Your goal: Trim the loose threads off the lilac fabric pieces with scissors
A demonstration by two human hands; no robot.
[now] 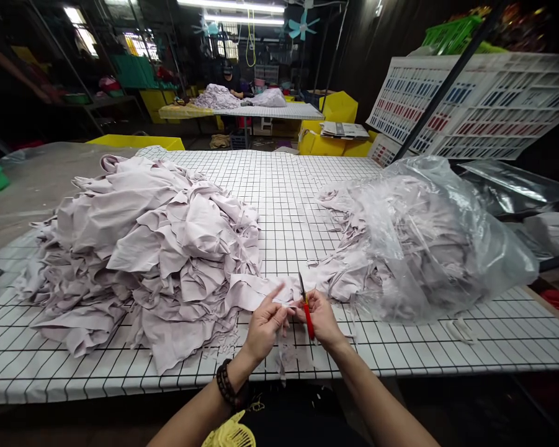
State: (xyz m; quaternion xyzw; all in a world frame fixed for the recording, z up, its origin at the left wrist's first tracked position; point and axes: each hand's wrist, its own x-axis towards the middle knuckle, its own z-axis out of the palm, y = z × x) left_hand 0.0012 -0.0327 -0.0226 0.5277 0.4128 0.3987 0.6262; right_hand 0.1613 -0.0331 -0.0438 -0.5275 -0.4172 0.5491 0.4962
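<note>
While the left hand (264, 323) pinches a pale fabric strip (249, 292) near the front edge of the worktop (281, 236), the right hand (323, 316) holds red-handled scissors (309, 320); keeping cloth taut and fingertips off the blades should help.

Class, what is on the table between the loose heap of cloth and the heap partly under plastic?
The head view shows checked tablecloth and, toward the near edge, a cloth strip, the left hand, and the right hand with red-handled scissors.
</note>
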